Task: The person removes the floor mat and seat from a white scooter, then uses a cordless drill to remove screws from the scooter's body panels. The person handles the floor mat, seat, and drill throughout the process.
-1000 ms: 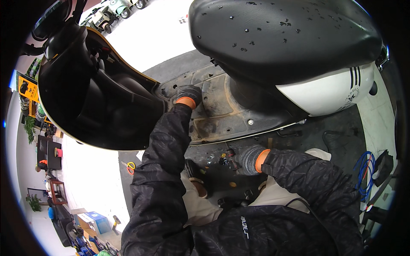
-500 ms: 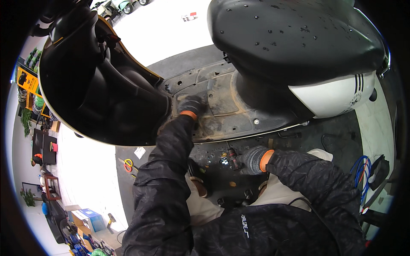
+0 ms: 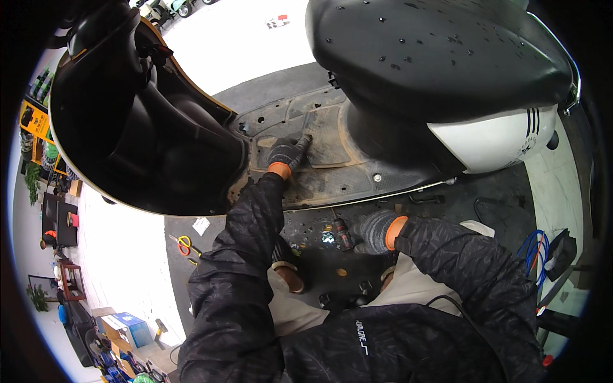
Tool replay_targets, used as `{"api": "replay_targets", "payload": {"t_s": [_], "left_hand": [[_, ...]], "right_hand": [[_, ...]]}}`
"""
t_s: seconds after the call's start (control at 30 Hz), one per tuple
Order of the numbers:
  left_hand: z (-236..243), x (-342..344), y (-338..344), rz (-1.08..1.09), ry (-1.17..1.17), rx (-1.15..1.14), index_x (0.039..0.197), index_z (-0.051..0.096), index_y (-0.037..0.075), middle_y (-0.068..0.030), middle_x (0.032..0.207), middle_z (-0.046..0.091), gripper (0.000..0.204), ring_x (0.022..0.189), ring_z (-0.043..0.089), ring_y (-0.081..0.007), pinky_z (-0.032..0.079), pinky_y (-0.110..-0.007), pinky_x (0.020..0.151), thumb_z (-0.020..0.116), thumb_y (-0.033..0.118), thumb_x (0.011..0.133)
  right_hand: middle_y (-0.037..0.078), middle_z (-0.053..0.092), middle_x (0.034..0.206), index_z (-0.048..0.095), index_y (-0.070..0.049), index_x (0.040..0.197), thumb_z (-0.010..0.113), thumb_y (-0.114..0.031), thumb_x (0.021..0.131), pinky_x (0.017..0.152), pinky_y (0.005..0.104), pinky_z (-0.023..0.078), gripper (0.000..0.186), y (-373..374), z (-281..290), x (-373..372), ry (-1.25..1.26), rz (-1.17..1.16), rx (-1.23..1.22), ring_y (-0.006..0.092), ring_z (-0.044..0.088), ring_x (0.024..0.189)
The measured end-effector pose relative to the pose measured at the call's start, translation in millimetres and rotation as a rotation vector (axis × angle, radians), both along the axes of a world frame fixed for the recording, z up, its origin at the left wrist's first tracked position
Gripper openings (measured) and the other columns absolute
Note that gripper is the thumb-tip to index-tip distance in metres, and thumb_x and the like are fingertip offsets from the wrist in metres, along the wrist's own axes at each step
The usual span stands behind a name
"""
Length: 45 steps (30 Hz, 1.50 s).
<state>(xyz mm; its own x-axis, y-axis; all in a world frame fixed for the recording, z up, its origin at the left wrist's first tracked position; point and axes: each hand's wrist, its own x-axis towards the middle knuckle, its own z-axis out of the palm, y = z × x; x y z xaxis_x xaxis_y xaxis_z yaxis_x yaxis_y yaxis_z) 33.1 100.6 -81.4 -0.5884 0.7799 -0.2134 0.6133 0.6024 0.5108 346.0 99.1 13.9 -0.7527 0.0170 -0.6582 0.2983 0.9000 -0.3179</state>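
My left hand, in a dark knit glove with an orange cuff, rests on the dirty footboard of a scooter. One of its fingers stretches out to the right along a panel edge, and I see nothing held in it. Below the footboard's near edge, my right hand, gloved alike, grips a red and black power screwdriver. Its thin bit points up toward that edge. My fingers around the tool's grip are partly hidden. A bolt shows on the footboard's right part.
The scooter's black seat rises at the right, its front shield at the left. Yellow-and-red handled pliers and a white scrap lie on the dark mat. Blue hose coils at the right; a hammer lies lower left.
My left hand has turned slightly, and a finger now reaches out to the right. The whole view has shifted a little. My right hand still holds the power screwdriver.
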Motion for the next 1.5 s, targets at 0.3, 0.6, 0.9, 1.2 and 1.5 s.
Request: {"api": "replay_targets", "payload": {"t_s": [0.3,0.6,0.9,1.2,1.5], "left_hand": [[-5.0,-12.1,-3.1,-0.044,-0.32,0.067,0.117,0.074,-0.004,-0.0258,0.11,0.074,0.07,0.103,0.072,-0.0381,0.053,-0.044,0.093,0.066,0.061,0.092],[20.3,-27.6,-1.1,-0.2,-0.162,-0.004,0.119,0.072,-0.004,-0.0207,0.115,0.074,0.064,0.102,0.07,-0.035,0.052,-0.045,0.09,0.062,0.055,0.098],[-3.4,-4.1,1.1,-0.027,-0.421,-0.054,0.137,0.064,0.002,-0.0177,0.132,0.068,0.075,0.117,0.064,-0.0328,0.048,-0.044,0.1,0.066,0.062,0.092],[-22.1,-7.6,3.5,0.003,-0.596,0.127,0.135,0.066,0.002,-0.0169,0.137,0.066,0.069,0.125,0.061,-0.034,0.045,-0.043,0.105,0.066,0.057,0.093],[-62.1,-18.3,16.2,0.091,-0.714,0.078,0.132,0.067,0.001,-0.019,0.138,0.065,0.07,0.127,0.06,-0.0369,0.045,-0.044,0.106,0.064,0.06,0.094]], "right_hand": [[0.013,0.075,0.098,0.071,-0.013,0.111,0.066,-0.047,0.091,0.085,0.0467,0.055,0.04,-9.5,-21.0,-4.6,0.045,-0.046,-0.032,0.0367,0.069,0.097],[0.012,0.074,0.101,0.073,-0.014,0.108,0.064,-0.045,0.092,0.081,0.0469,0.055,0.036,-22.2,-26.3,-9.6,0.004,-0.089,0.001,0.0364,0.069,0.095],[0.014,0.075,0.099,0.074,-0.014,0.115,0.068,-0.046,0.089,0.083,0.0486,0.056,0.042,-31.1,-17.4,0.0,0.053,-0.06,0.009,0.0375,0.071,0.095],[0.018,0.074,0.106,0.072,-0.01,0.12,0.069,-0.045,0.089,0.085,0.049,0.056,0.047,-38.0,-12.7,4.0,0.063,-0.07,-0.01,0.0391,0.071,0.099],[0.017,0.07,0.12,0.069,-0.012,0.126,0.067,-0.046,0.091,0.09,0.05,0.055,0.049,-32.7,-13.5,11.6,0.073,-0.093,-0.048,0.039,0.069,0.107]]}}
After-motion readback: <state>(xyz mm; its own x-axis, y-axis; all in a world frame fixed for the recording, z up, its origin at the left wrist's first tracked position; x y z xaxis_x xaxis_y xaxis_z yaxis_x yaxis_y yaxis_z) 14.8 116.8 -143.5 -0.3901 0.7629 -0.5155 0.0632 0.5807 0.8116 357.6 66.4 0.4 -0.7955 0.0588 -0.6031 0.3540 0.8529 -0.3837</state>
